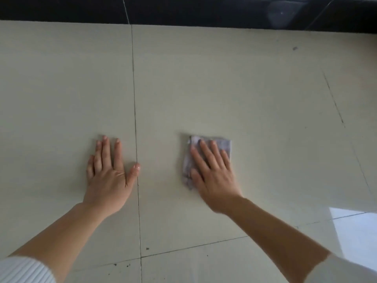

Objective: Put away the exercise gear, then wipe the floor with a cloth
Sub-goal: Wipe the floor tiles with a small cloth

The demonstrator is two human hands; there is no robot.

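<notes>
The right hand (212,170) lies flat on a small grey cloth (206,158). Its fingers are straight and spread, and they press the cloth down onto the floor (224,88). The cloth is folded. It peeks out past the fingertips and along the thumb side of the hand.

The left hand (110,176) lies flat on the bare floor, well apart from the cloth. Its fingers are straight and it holds nothing. Its thumb tip touches a thin dark line (135,127) between two floor tiles. That line runs from the far edge of the floor down between the two arms.

Both arms are bare up to white sleeves (22,270) at the bottom corners.

The floor is made of big pale tiles. A few small dark specks (147,248) sit near the spot where the tile lines cross. A dark, shiny strip (183,9) runs along the far edge of the floor. A bright patch of light (355,231) lies on the tiles at the right.
</notes>
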